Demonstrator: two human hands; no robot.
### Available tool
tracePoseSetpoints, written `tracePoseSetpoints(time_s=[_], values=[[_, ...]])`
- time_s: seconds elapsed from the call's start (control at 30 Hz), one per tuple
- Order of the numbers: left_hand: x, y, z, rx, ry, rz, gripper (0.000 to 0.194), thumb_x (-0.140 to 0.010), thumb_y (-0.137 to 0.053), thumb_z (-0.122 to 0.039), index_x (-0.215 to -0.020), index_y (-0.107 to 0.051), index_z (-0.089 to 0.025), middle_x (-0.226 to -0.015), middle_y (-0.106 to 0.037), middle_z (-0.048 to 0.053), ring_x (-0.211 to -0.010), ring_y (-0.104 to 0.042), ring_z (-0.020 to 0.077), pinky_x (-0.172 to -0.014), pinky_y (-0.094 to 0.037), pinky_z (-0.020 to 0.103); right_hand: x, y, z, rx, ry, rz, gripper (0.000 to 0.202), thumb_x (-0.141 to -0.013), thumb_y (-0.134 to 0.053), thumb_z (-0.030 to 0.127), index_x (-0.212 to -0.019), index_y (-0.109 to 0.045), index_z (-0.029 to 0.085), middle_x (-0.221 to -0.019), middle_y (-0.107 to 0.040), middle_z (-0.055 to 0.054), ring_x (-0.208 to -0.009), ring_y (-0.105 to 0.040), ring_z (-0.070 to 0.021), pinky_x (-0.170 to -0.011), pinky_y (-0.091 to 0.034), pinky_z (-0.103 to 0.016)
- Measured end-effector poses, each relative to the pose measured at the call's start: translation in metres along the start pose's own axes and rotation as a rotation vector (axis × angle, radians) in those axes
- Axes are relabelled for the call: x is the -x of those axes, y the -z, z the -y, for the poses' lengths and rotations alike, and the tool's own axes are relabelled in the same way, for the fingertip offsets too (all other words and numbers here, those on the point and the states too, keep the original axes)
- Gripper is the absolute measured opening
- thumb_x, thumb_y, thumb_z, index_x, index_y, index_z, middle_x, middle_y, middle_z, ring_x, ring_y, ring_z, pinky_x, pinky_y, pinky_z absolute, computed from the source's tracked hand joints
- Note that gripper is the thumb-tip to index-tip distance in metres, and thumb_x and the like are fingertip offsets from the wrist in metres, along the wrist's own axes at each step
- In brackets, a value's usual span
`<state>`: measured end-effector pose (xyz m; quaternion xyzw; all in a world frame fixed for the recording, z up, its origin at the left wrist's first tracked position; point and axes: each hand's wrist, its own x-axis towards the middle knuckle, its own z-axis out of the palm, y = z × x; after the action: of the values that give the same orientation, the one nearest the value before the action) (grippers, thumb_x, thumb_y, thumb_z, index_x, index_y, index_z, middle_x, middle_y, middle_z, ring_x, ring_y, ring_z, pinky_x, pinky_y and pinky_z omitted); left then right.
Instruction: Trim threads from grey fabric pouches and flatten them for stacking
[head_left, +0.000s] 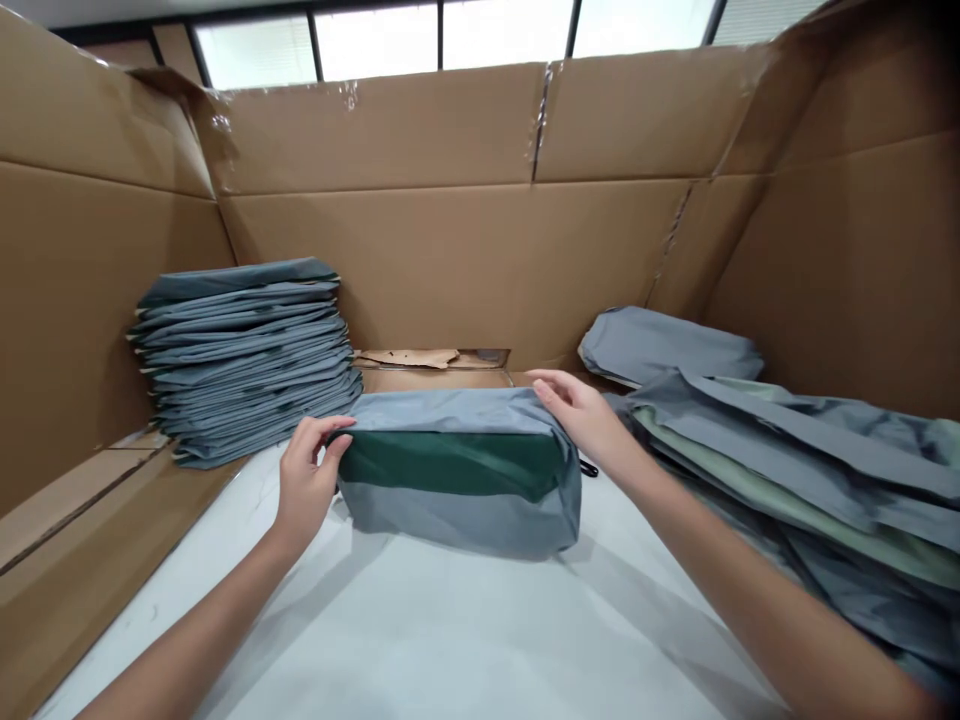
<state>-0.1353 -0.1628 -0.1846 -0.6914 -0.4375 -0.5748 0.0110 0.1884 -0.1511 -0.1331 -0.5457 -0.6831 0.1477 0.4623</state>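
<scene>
A grey-blue fabric bag [457, 525] with a dark green band across its near side rests on the white table in front of me. My left hand [311, 470] pinches its upper left corner between thumb and fingers. At the upper right corner, my right hand [574, 410] has its fingers over the top edge and the thumb close by; what its fingertips press is partly hidden. A small black loop [589, 468] pokes out beside the bag's right side, below my right wrist.
A tall stack of folded grey-blue fabric pieces [247, 360] stands at the left. Several loose bags [795, 450] lie piled at the right, with a folded one [667, 345] behind. Cardboard walls [435, 260] enclose the white tabletop [465, 640] at the back and sides.
</scene>
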Motion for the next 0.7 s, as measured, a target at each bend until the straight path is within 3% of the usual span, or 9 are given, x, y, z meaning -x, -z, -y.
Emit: tracePoseSetpoints(time_s=[0.07, 0.17, 0.23, 0.33, 0.5, 0.57, 0.7], values=[[-0.001, 0.000, -0.001, 0.039, 0.035, -0.017, 0.015, -0.083, -0.052, -0.025, -0.092, -0.063, -0.021, -0.080, -0.055, 0.001, -0.074, -0.051, 0.0105, -0.062, -0.043, 0.022, 0.015, 0.001, 0.011, 0.163, 0.162, -0.124, 0.042, -0.081, -0.043, 0.047, -0.111, -0.056, 0.021, -0.108, -0.057, -0.005, -0.094, -0.054, -0.0103, -0.080, -0.044, -0.023], [-0.002, 0.002, -0.004, 0.047, 0.035, -0.031, 0.014, -0.082, -0.053, -0.025, -0.088, -0.064, -0.020, -0.076, -0.056, 0.000, -0.069, -0.050, 0.0092, -0.059, -0.041, 0.021, 0.036, 0.003, 0.024, 0.374, 0.350, -0.133, 0.034, -0.077, -0.051, 0.048, -0.100, -0.060, 0.024, -0.098, -0.057, -0.004, -0.091, -0.051, -0.0113, -0.080, -0.043, -0.024], [-0.003, 0.004, -0.005, 0.051, 0.038, -0.021, 0.013, -0.081, -0.053, -0.023, -0.086, -0.065, -0.020, -0.074, -0.056, 0.000, -0.067, -0.049, 0.0086, -0.057, -0.040, 0.020, 0.043, 0.004, 0.025, 0.430, 0.378, -0.100, 0.034, -0.073, -0.057, 0.047, -0.098, -0.061, 0.025, -0.092, -0.058, -0.003, -0.085, -0.051, -0.0103, -0.076, -0.044, -0.023], [-0.003, 0.007, -0.006, 0.064, 0.037, 0.014, 0.014, -0.082, -0.051, -0.021, -0.084, -0.065, -0.020, -0.072, -0.055, 0.000, -0.063, -0.047, 0.0078, -0.052, -0.038, 0.020, 0.043, 0.002, 0.016, 0.410, 0.307, -0.041, 0.026, -0.072, -0.062, 0.038, -0.093, -0.061, 0.024, -0.086, -0.060, 0.000, -0.077, -0.053, -0.0072, -0.069, -0.044, -0.019], [-0.003, 0.011, -0.008, 0.044, -0.002, 0.032, 0.015, -0.082, -0.051, -0.020, -0.085, -0.066, -0.022, -0.069, -0.052, -0.001, -0.058, -0.043, 0.0066, -0.050, -0.035, 0.019, 0.038, -0.006, 0.009, 0.420, 0.264, -0.081, 0.011, -0.069, -0.064, 0.027, -0.075, -0.060, 0.019, -0.075, -0.061, 0.003, -0.069, -0.054, -0.0056, -0.060, -0.040, -0.016], [-0.004, 0.014, -0.007, 0.009, -0.053, 0.034, 0.018, -0.082, -0.050, -0.018, -0.088, -0.066, -0.024, -0.067, -0.049, -0.002, -0.057, -0.042, 0.0064, -0.050, -0.035, 0.019, 0.037, -0.009, 0.011, 0.492, 0.330, -0.114, 0.009, -0.071, -0.062, 0.025, -0.074, -0.057, 0.018, -0.073, -0.060, 0.003, -0.068, -0.053, -0.0053, -0.058, -0.038, -0.016], [-0.009, 0.021, -0.001, -0.076, -0.179, 0.016, 0.026, -0.081, -0.050, -0.011, -0.093, -0.067, -0.027, -0.063, -0.040, -0.002, -0.056, -0.040, 0.0052, -0.052, -0.035, 0.018, 0.035, -0.020, 0.009, 0.697, 0.600, -0.211, 0.008, -0.079, -0.049, 0.019, -0.074, -0.055, 0.017, -0.069, -0.059, 0.002, -0.065, -0.050, -0.0063, -0.060, -0.036, -0.018]])
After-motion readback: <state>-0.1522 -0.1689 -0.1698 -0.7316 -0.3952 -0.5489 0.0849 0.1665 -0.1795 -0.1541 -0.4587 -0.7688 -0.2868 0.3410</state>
